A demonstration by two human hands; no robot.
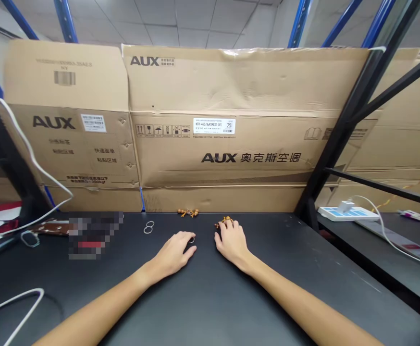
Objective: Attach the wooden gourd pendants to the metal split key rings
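My left hand [174,252] hovers low over the black tabletop, its thumb and index finger apart. A small metal ring [192,240] shows right at its fingertips; whether they press on it is hard to tell. My right hand [232,241] rests with fingers spread across a brown beaded trinket [227,219], which it partly covers. A second orange-brown beaded trinket [188,213] lies at the back of the table, between and beyond both hands. To the left of my left hand, two linked-looking metal rings [148,227] lie flat.
Large AUX cardboard boxes [217,139] wall off the back. Black rack posts [339,129] rise at the sides. At left lie a blurred dark object [92,235], a brown packet [53,227] and a white cable [18,302]. A power strip [350,214] sits at right.
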